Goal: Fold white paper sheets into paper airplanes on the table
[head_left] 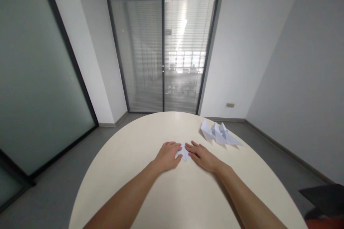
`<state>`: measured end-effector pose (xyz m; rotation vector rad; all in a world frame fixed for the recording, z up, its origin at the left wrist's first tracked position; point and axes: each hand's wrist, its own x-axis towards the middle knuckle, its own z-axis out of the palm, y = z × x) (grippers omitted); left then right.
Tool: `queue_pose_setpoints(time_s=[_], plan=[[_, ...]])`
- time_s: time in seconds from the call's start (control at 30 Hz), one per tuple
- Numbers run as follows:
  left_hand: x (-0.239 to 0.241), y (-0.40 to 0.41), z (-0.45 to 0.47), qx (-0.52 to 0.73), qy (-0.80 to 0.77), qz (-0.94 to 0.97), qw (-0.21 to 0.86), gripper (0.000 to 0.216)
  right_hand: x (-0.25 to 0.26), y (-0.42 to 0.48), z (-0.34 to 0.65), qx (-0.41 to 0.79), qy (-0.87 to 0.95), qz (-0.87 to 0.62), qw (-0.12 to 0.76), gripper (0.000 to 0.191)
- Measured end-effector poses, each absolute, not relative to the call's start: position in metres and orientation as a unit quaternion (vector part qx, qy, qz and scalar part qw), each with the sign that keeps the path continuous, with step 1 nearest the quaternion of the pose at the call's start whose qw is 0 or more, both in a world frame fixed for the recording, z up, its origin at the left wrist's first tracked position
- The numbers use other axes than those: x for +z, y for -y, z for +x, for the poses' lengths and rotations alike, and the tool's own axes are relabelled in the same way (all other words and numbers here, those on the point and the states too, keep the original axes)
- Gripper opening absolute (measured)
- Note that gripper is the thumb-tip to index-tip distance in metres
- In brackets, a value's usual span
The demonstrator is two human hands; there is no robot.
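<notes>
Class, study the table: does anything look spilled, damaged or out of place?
Nothing stands out; no spill shows. The left hand and right hand rest on the small folded paper, while white paper shapes sit grouped near the edge of the table.

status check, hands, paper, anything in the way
Left hand and right hand fingers on small folded paper, one either side. Paper lying on table. White paper shapes off right, clear of both hands.

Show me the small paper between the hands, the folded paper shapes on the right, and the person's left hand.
Small paper (185, 153): head view, on its uncovered middle.
Folded paper shapes (219, 138): head view, on the middle of the group.
Left hand (167, 155): head view, on the back of it.
</notes>
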<state>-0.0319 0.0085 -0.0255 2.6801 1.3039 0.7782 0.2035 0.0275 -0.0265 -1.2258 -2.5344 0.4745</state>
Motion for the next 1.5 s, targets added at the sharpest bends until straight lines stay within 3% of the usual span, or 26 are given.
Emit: queue_pose_setpoints(time_s=[0.77,0.97,1.23,1.5], plan=[[-0.032,-0.013,-0.031,0.27,-0.428,0.861,0.05,0.035,-0.021,-0.017,0.192,0.122,0.877,-0.441,0.145,0.061],[-0.035,-0.016,-0.032,0.301,-0.419,0.851,0.094,0.036,-0.021,-0.014,0.186,0.117,0.874,-0.414,0.227,0.059],[-0.029,-0.018,-0.031,0.447,-0.378,0.803,0.112,0.044,-0.014,-0.013,0.181,0.081,0.866,-0.362,0.334,0.071],[-0.018,-0.013,-0.03,0.466,-0.367,0.803,0.058,0.029,-0.014,-0.015,0.178,0.01,0.865,-0.348,0.362,0.055]])
